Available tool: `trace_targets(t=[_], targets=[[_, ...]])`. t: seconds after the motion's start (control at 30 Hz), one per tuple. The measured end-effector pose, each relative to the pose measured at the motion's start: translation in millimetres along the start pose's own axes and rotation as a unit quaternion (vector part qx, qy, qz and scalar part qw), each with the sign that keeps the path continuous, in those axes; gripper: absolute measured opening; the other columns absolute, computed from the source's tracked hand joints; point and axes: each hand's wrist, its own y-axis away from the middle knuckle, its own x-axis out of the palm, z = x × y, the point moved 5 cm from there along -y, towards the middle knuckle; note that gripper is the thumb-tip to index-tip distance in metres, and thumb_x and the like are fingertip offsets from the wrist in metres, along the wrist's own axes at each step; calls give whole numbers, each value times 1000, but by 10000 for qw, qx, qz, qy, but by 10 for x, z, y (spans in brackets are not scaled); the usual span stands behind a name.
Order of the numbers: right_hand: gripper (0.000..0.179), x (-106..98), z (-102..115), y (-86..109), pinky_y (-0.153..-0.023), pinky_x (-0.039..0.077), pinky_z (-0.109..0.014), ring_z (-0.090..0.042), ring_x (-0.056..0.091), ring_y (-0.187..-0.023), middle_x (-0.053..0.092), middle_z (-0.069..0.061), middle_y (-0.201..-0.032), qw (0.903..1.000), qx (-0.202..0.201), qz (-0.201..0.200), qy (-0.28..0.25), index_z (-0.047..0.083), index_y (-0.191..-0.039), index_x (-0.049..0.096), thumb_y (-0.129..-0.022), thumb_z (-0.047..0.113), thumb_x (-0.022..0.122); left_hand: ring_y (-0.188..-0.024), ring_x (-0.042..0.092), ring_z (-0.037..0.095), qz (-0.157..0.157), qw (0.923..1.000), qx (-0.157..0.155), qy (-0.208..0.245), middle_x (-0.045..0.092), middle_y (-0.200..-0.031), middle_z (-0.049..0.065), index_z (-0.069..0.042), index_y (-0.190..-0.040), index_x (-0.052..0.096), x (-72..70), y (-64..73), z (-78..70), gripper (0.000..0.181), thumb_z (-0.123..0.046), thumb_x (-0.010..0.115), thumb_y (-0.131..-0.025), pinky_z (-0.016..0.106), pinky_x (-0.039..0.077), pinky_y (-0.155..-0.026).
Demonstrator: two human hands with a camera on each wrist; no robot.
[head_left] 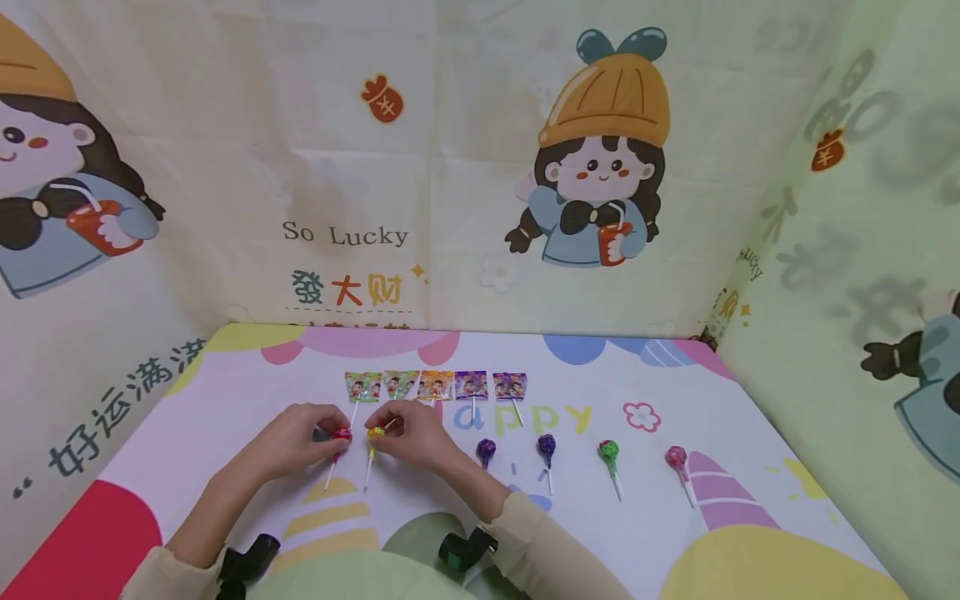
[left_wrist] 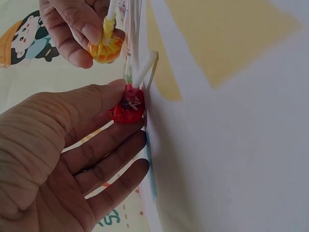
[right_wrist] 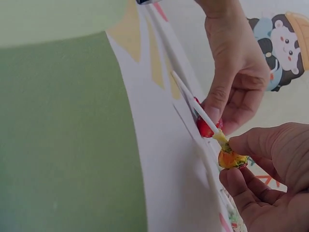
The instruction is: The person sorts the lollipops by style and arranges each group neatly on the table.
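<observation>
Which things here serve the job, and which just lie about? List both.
In the job:
- red lollipop, in the left hand
- yellow lollipop, in the right hand

Apparently just lying about:
- two purple lollipops
- green lollipop
- pinkish lollipop
- row of five flat-wrapped lollipops

Red lollipop point(head_left: 342, 434): round head in glossy red wrapping, gathered at the neck; white stick slanting to the near side; pinched in the left hand point(head_left: 302, 438)
Yellow lollipop point(head_left: 376, 432): yellow-and-orange wrapping, likewise gathered; white stick to the near side; pinched in the right hand point(head_left: 414, 433), just beside the red one
</observation>
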Motion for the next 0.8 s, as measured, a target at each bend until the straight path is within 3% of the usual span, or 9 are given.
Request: trace_targets(t=[0.8], targets=[[20, 128, 9, -54, -64, 49, -15, -3, 53, -76, 67, 1, -93, 9997, 199, 125, 4, 7, -108, 72, -89, 7, 78, -86, 65, 16, 5, 9999, -130, 53, 72, -90, -4, -12, -97, 74, 16, -3, 31, 17, -15, 84, -84, 45, 56, -85]])
